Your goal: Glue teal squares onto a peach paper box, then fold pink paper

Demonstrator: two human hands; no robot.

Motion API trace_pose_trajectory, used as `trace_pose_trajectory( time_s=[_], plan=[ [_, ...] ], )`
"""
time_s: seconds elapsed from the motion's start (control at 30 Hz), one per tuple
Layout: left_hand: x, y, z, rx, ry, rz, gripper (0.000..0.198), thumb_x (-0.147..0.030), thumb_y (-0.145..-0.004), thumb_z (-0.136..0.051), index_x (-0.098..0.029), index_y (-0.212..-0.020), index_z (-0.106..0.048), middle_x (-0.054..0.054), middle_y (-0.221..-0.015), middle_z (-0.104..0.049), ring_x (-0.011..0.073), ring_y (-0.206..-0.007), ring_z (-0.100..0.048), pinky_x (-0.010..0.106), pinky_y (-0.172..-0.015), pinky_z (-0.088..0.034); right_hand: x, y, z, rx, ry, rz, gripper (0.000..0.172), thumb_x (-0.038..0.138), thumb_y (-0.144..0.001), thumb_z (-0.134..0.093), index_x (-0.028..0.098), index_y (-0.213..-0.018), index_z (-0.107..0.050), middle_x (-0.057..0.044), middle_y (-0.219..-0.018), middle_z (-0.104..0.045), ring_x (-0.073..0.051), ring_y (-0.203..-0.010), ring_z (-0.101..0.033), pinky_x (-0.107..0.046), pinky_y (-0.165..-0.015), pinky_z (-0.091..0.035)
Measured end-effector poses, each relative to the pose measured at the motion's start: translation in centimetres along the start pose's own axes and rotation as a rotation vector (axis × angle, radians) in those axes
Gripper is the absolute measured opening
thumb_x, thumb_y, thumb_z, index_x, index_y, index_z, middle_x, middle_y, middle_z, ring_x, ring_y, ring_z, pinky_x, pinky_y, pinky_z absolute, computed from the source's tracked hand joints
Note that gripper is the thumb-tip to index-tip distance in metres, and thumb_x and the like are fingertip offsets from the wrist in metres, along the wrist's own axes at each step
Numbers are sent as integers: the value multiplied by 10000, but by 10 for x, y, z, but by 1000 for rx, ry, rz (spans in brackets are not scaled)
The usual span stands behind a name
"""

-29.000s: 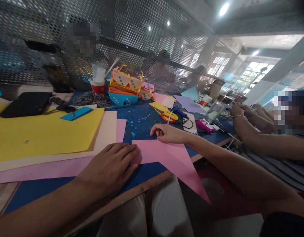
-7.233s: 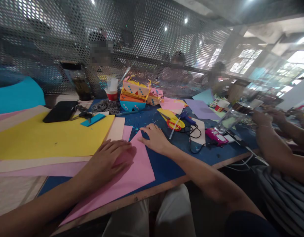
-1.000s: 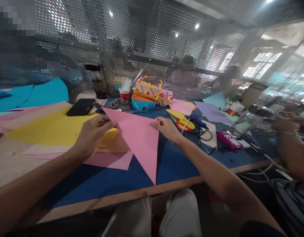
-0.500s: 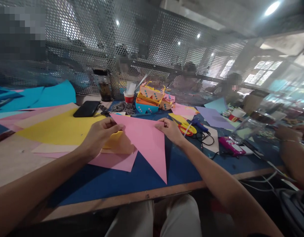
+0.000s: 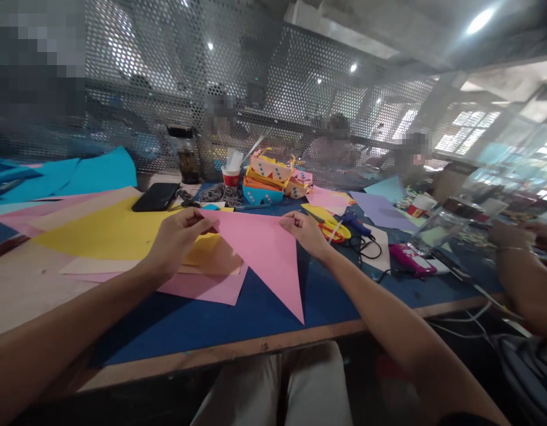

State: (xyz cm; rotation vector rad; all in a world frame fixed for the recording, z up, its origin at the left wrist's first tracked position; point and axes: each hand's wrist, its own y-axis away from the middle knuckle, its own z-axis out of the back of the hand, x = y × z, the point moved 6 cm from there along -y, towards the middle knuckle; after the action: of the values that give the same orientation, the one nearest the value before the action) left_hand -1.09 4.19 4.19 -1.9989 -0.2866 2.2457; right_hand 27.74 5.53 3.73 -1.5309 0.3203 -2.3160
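A triangular pink paper sheet is held between my two hands, its long point hanging toward the table's front edge. My left hand pinches its upper left corner between thumb and fingers. At the upper right corner, my right hand grips the paper the same way. Under and beside my left hand lie a yellow sheet, a folded orange-yellow piece and another pink sheet. Right of my right hand are scissors with yellow and red handles and a blue glue gun.
Decorated paper baskets, a red-and-white cup, a black phone and a dark-lidded jar stand along the back. Blue sheets lie left. On the right are a magenta device, cables, a clear jar and another person's arm.
My left hand has shifted slightly, and less paper shows beyond its fingers. The lower tip of the pink sheet has swung slightly up and right. Both hands keep their hold.
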Motion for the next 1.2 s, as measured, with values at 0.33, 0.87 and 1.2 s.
trace_pose_trajectory(
  time_s=[0.33, 0.87, 1.2],
  plan=[
    [2, 0, -2, 41, -88, -51, 231, -387, -847, -706, -168, -774, -705, 18, -774, -717, 157, -784, -653, 332, -876, -512, -8, -4, 6, -30, 18, 15, 317, 484, -877, -668, 173, -936, -684, -35, -866, -703, -166, -799, -639, -275, -698, -471],
    [0, 12, -11, 76, -224, 40, 248, -391, -794, -724, -201, -918, -626, 21, -747, -767, 216, -733, -732, 286, -626, -496, 9, 4, 20, -287, 310, 227, 244, 293, -902, -677, 198, -1125, -647, -104, -1172, -651, -246, -1107, -587, -428, -1034, -446],
    [6, 15, -17, 102, -167, 59, 393, -414, -784, -713, -218, -1101, -586, 37, -753, -786, 287, -839, -791, 365, -760, -562, 57, 75, -38, 89, 883, 510, 213, 362, -978, -687, 196, -1108, -654, -93, -1114, -721, -250, -1059, -615, -383, -895, -383]
  ],
)
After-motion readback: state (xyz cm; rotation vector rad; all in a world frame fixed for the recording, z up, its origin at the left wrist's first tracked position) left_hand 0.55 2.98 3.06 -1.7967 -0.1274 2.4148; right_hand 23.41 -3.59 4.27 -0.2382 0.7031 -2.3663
